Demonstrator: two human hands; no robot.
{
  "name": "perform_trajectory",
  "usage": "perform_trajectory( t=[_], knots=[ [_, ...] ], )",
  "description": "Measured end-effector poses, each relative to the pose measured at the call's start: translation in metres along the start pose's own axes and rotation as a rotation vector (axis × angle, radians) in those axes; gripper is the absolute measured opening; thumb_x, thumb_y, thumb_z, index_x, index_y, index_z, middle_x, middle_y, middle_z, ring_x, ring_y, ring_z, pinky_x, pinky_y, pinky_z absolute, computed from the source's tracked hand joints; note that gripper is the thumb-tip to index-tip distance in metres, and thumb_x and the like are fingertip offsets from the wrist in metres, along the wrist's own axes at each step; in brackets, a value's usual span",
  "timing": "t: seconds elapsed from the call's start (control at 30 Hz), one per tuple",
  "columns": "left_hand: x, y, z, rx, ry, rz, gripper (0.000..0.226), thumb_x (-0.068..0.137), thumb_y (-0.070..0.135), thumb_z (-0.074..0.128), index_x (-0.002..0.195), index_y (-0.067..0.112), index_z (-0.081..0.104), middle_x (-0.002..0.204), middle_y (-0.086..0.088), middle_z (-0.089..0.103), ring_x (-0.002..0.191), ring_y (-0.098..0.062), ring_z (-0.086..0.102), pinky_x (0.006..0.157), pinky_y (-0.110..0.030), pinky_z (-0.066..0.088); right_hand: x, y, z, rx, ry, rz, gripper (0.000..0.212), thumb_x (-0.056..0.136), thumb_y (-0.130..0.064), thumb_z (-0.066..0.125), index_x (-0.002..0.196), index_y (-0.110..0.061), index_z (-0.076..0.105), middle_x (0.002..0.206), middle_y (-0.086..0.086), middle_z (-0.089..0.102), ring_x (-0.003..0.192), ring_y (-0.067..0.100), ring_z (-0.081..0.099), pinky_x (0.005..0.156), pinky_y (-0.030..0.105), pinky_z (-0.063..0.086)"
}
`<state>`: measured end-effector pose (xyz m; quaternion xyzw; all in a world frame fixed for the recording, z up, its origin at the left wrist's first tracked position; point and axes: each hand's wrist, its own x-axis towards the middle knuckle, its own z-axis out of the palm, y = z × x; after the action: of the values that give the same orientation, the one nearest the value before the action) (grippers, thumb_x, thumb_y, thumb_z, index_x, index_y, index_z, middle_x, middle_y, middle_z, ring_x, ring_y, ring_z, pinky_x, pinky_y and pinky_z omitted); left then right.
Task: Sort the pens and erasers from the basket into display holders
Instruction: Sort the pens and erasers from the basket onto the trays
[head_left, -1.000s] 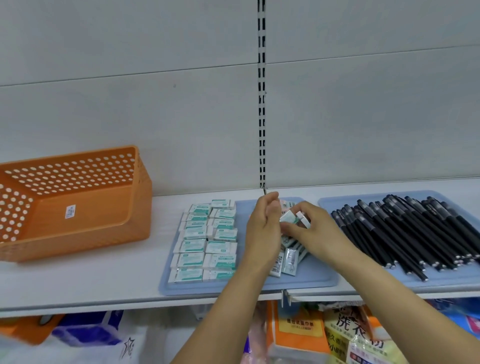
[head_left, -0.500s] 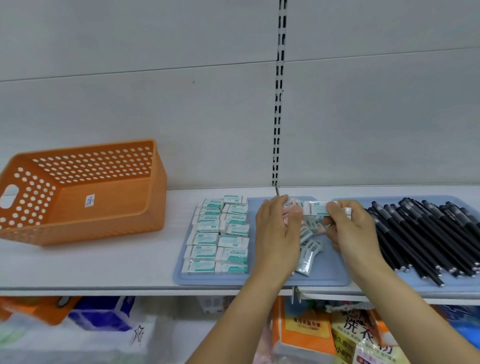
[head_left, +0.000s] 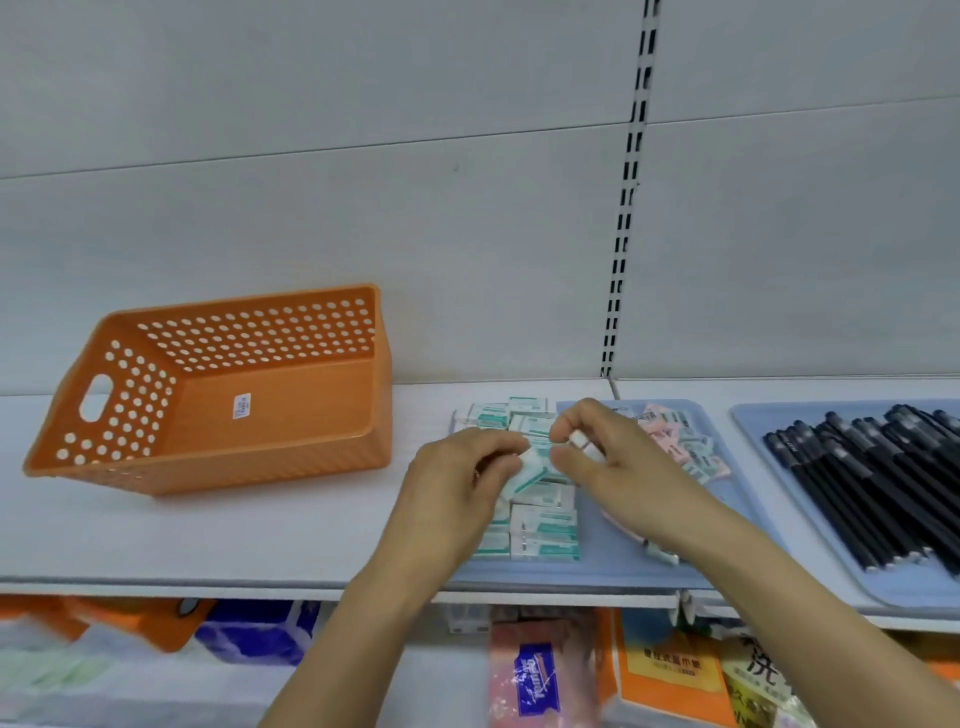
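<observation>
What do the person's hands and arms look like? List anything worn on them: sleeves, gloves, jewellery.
Both forearms are bare, with no sleeves in view. The left hand and right hand wear no gloves, and no watch or bracelet shows at either wrist. A small dark mark on a left finger might be a ring; too blurred to tell.

- Both hands now work over the stacked teal erasers (head_left: 543, 525) at the left of the blue tray (head_left: 597, 574), having left the loose pile at its middle.
- The left hand (head_left: 457, 483) pinches a teal-banded eraser (head_left: 530, 470), lifted clear of the stacks.
- The right hand (head_left: 608, 457) grips a small white piece (head_left: 584, 444).
</observation>
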<state>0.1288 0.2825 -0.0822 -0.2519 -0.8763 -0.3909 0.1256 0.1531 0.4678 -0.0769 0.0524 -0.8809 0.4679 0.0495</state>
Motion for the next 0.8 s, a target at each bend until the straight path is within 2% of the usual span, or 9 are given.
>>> perform_trajectory(
  t=[0.07,0.1,0.2,0.33,0.47,0.53,0.6,0.7,0.8],
  knots=[
    [0.001,-0.012,-0.006,0.027,-0.088,-0.055,0.018,0.092,0.018,0.063,0.106,0.022,0.074,0.105,0.009,0.072,0.095,-0.005,0.063,0.088,-0.029,0.050,0.004,0.000,0.008,-0.226,-0.064,-0.010,0.016,0.092,-0.032,0.055,0.103,-0.036,0.043,0.098,-0.009,0.063,0.087,0.013,0.061,0.077,0.038,0.051],
    [0.002,-0.016,-0.008,0.072,-0.142,-0.055,0.019,0.093,0.018,0.062,0.107,0.023,0.073,0.106,0.009,0.070,0.098,-0.007,0.061,0.090,-0.030,0.048,0.005,0.000,0.011,-0.298,-0.104,-0.021,0.021,0.091,-0.030,0.055,0.105,-0.037,0.041,0.100,-0.008,0.062,0.087,0.014,0.061,0.078,0.040,0.052],
    [0.003,-0.023,-0.009,0.184,-0.195,0.013,0.019,0.094,0.022,0.061,0.108,0.027,0.072,0.103,0.009,0.064,0.100,-0.009,0.053,0.088,-0.025,0.041,0.006,0.004,0.015,-0.384,-0.182,-0.095,0.024,0.091,-0.025,0.058,0.109,-0.036,0.046,0.108,-0.014,0.052,0.099,0.008,0.051,0.088,0.030,0.045],
    [-0.004,-0.034,-0.011,0.189,-0.225,0.041,0.025,0.089,0.033,0.067,0.113,0.028,0.070,0.104,0.015,0.057,0.099,-0.002,0.043,0.084,-0.011,0.033,0.002,0.011,0.017,-0.432,-0.094,-0.128,0.028,0.094,-0.028,0.059,0.122,-0.030,0.057,0.115,-0.010,0.049,0.107,0.008,0.045,0.094,0.025,0.039],
    [-0.004,-0.044,-0.015,0.165,-0.277,0.071,0.023,0.090,0.023,0.067,0.112,0.027,0.071,0.104,0.015,0.059,0.094,0.002,0.042,0.082,-0.005,0.032,-0.002,0.012,0.024,-0.501,-0.028,-0.148,0.031,0.096,-0.033,0.056,0.126,-0.028,0.059,0.117,-0.006,0.050,0.109,0.011,0.043,0.094,0.026,0.036],
    [-0.002,-0.045,-0.015,0.169,-0.294,0.085,0.024,0.090,0.024,0.067,0.113,0.028,0.071,0.106,0.017,0.059,0.100,0.002,0.043,0.085,-0.005,0.032,-0.003,0.011,0.024,-0.485,-0.033,-0.161,0.030,0.094,-0.036,0.058,0.124,-0.029,0.061,0.114,-0.009,0.051,0.109,0.010,0.043,0.092,0.025,0.036],
    [-0.003,-0.049,-0.015,0.130,-0.244,0.074,0.029,0.089,0.030,0.068,0.118,0.031,0.067,0.112,0.022,0.056,0.109,0.005,0.043,0.091,-0.004,0.031,0.000,0.010,0.019,-0.438,-0.006,-0.164,0.032,0.092,-0.043,0.058,0.122,-0.031,0.061,0.113,-0.014,0.050,0.108,0.003,0.041,0.088,0.020,0.034],
    [-0.009,-0.054,-0.010,0.072,-0.203,0.042,0.056,0.087,0.048,0.065,0.139,0.038,0.047,0.140,0.030,0.035,0.133,0.012,0.023,0.110,-0.010,0.020,0.024,0.007,0.006,-0.341,0.061,-0.149,0.036,0.094,-0.046,0.053,0.127,-0.031,0.057,0.126,-0.017,0.048,0.117,0.002,0.040,0.092,0.021,0.030],
    [-0.016,-0.057,-0.001,0.095,-0.331,-0.034,0.083,0.084,0.071,0.050,0.152,0.040,0.014,0.157,0.028,-0.001,0.143,0.009,-0.010,0.117,-0.019,0.001,0.067,0.008,0.004,-0.332,-0.004,-0.083,0.048,0.098,-0.043,0.050,0.142,-0.025,0.044,0.148,-0.006,0.039,0.136,0.014,0.033,0.105,0.025,0.026]
  ],
)
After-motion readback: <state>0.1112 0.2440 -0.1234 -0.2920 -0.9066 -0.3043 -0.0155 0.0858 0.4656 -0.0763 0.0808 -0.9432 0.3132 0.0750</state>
